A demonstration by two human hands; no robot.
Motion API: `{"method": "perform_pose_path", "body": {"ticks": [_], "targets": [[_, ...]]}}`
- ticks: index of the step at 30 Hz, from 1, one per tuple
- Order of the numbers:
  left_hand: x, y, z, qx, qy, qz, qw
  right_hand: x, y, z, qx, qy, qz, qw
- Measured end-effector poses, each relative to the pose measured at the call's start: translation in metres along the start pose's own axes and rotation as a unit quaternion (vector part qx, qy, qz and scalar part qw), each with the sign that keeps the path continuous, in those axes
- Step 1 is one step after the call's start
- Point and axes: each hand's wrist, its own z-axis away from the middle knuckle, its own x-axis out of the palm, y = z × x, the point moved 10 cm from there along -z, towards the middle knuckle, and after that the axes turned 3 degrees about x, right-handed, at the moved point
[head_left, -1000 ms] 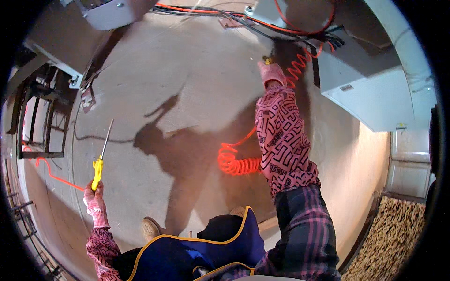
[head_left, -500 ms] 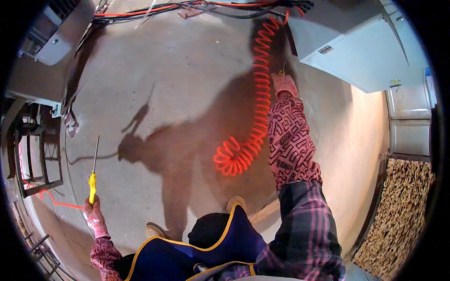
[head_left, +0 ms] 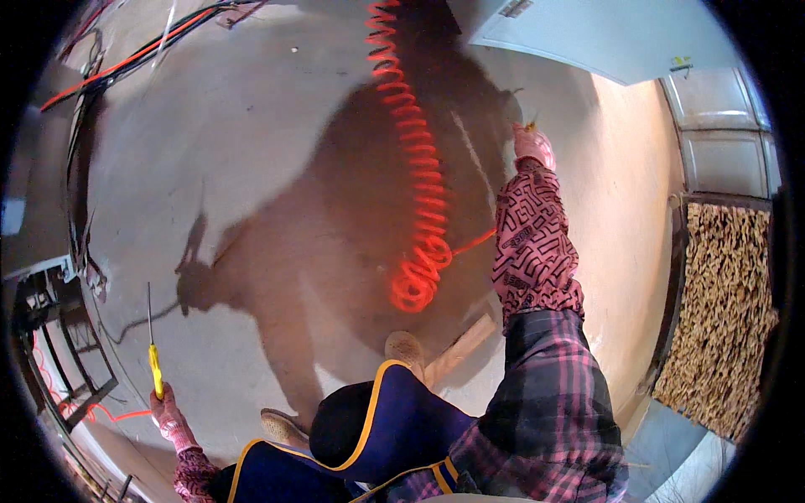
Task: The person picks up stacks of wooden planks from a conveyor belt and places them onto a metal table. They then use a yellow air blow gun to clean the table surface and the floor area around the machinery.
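My left hand (head_left: 172,419), in a pinkish glove at the lower left, is closed around the yellow handle of an air blow gun (head_left: 156,373). Its long thin metal nozzle points away from me. A thin red hose (head_left: 117,415) runs up to this hand from the left. Stretched far forward on the right, my gloved right hand (head_left: 534,148) is closed. A small brass-coloured tip (head_left: 530,126) sticks out beyond its fingers; what it belongs to is hidden. Left of my right arm hangs a red coiled air hose (head_left: 428,193), its tail passing behind my sleeve.
A pale cabinet (head_left: 604,38) stands at the far right. Beside it on the right is a rack densely packed with small tan pieces (head_left: 721,310). Black and red cables (head_left: 134,63) cross the floor at far left. A dark metal frame (head_left: 67,335) stands left. A wooden strip (head_left: 461,348) lies by my shoe.
My view has swung right, so the cabinet sits higher and the coiled hose farther left in the picture. My shoes have shifted. Both hands keep their grip.
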Motion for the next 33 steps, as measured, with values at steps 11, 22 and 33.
{"method": "perform_pose_path", "body": {"ticks": [11, 22, 33], "targets": [[0.012, 0.039, 0.012, 0.023, 0.001, -0.003, 1.0, -0.001, 0.188, -0.054, 0.081, 0.01, -0.017, 0.997], [0.006, 0.023, -0.004, 0.011, 0.029, 0.009, 0.999, 0.042, -0.216, 0.203, -0.396, -0.084, 0.006, 0.914], [0.003, -0.025, -0.007, -0.049, 0.062, -0.016, 0.997, 0.127, -0.302, 0.264, -0.374, -0.034, 0.053, 0.925]]}}
